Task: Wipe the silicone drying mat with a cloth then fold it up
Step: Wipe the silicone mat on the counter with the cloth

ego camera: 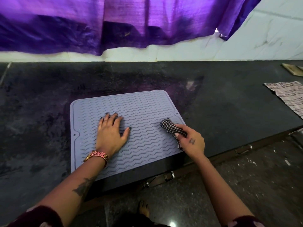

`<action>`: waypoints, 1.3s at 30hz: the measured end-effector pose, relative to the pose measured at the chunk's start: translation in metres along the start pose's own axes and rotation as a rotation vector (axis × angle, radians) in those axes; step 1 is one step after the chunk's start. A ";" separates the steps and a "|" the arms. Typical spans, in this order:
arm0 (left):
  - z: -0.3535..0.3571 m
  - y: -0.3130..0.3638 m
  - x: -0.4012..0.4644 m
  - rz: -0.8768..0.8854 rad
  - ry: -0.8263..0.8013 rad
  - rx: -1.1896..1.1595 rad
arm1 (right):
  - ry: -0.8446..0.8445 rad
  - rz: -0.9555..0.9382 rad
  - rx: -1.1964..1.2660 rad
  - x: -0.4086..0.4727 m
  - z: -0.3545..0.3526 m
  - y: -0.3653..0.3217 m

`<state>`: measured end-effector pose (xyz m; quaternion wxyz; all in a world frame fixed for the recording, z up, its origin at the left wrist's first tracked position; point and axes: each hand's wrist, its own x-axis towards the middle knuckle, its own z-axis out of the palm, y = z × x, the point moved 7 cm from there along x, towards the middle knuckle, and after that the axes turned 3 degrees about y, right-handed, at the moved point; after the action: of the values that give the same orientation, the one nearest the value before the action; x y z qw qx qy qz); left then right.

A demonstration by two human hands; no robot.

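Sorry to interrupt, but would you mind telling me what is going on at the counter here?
A person is wiping a grey silicone drying mat on the dark counter. The left hand presses flat on the mat to steady it, while the right hand grips a bunched checked cloth against the mat's right edge. The mat lies unfolded, so folding is not yet done.

Matt ribbed silicone mat (144, 112), woven checked cloth (172, 127)

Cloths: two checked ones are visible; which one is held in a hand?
The small dark houndstooth cloth, gripped by the right hand on the mat; the pale plaid cloth lies untouched.
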<state>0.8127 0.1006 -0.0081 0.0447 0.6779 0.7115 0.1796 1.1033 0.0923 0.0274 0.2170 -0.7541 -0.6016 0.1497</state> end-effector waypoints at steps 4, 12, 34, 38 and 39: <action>-0.001 -0.001 -0.002 0.001 -0.001 -0.022 | 0.142 0.067 0.252 0.014 -0.019 0.009; -0.002 0.000 -0.001 -0.007 0.007 -0.022 | 0.187 -0.141 -0.288 0.006 0.010 -0.003; -0.001 0.001 0.001 0.006 0.013 0.008 | 0.061 -0.065 -0.169 0.025 0.007 -0.007; -0.002 0.001 0.001 0.000 0.015 -0.007 | -0.195 0.046 0.250 0.033 0.006 -0.005; -0.002 0.001 0.001 -0.002 0.014 -0.012 | -0.224 0.149 0.524 0.030 0.005 -0.005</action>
<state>0.8125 0.1011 -0.0059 0.0438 0.6756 0.7114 0.1885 1.1039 0.1227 0.0267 0.3249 -0.6932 -0.5056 0.3977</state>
